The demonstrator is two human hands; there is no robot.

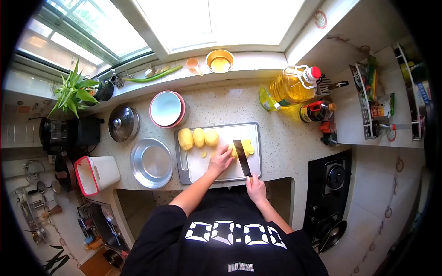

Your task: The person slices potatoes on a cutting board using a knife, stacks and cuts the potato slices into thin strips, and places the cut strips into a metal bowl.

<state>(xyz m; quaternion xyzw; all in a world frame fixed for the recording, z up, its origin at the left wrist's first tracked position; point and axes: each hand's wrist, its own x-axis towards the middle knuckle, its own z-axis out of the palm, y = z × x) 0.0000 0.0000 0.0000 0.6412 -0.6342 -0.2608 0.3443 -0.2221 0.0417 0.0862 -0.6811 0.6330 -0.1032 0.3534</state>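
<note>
Knife (241, 152) among cut potato (248, 147) on the right half of the cutting board (202, 170)

The right hand (255, 187) is closed round the knife's handle at the board's near edge, towards the near right corner. The left hand (221, 160) has its fingertips at the cut potato, left of the blade; whether they grip or only rest, I cannot tell. The blade hides part of the potato.

Three whole peeled potatoes (198, 137) stand in a row by the far left corner. A metal basin (152, 164) crowds the board's left edge, with stacked bowls (165, 108) beyond the far left corner and a lidded pan (123, 123) farther left. On the countertop (285, 138), an oil bottle (291, 87) and dark bottle (315, 112) stand well beyond the far right corner.
</note>
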